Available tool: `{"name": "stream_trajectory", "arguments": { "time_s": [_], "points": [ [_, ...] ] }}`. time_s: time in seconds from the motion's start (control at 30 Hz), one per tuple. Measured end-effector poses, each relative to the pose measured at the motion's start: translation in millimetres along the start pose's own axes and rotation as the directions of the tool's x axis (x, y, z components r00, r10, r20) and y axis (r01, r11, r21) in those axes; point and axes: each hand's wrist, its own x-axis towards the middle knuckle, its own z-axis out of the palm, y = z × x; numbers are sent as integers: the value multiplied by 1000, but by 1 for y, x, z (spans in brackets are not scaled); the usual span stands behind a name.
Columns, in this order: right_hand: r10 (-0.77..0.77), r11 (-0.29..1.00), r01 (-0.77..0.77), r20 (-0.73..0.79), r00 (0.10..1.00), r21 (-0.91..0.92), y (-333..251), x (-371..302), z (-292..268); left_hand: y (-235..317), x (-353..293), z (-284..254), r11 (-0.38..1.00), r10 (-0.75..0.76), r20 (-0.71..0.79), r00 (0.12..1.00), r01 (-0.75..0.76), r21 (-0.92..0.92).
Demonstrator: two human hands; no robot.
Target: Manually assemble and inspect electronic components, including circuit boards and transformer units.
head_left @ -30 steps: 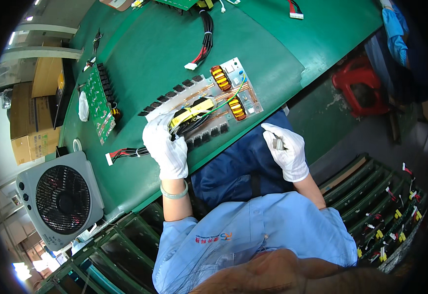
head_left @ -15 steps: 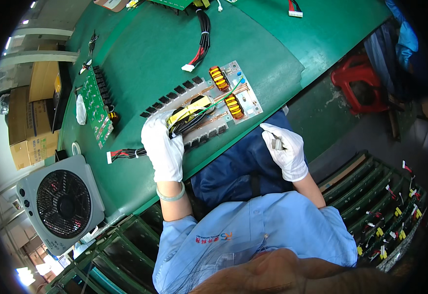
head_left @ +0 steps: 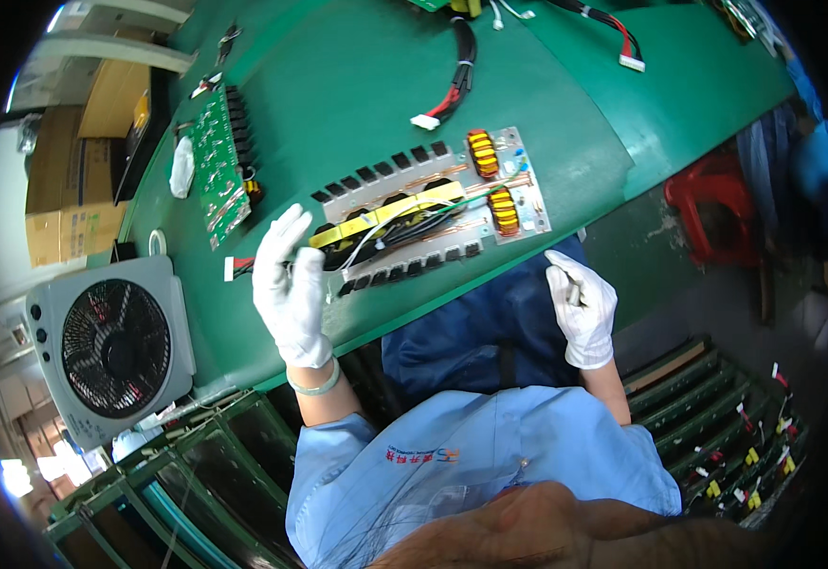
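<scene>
A long power circuit board lies on the green bench. It carries yellow-taped transformers, two yellow-and-dark ring coils, and rows of black parts along both long sides. White, black and green wires run across its middle. My left hand, in a white glove, is raised at the board's left end with fingers apart and nothing in them. Off the bench's near edge, my gloved right hand is closed on a small grey piece, mostly hidden by the fingers.
A green circuit board stands to the left beside a white crumpled item. Cable bundles lie at the back. A grey box fan is at the left, a red stool at the right, green racks below.
My left hand has come off the wires and transformers and opened, uncovering the board's left end. My right hand keeps the grey piece. The whole view has shifted.
</scene>
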Motion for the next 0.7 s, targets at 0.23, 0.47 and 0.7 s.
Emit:
{"name": "stream_trajectory", "arguments": {
  "time_s": [0.23,0.47,0.7],
  "points": [
    [-146,987,146,-2,989,-70,-23,14,3,-30,19,-35,969,-195,-240,951,148,-198],
    [-305,946,309,55,951,-97,-47,52,17,-80,15,-29,962,-134,-243,961,67,-264],
    [-417,824,463,205,886,-327,-66,87,38,-68,20,-17,986,55,-207,977,-86,-143]
  ]
}}
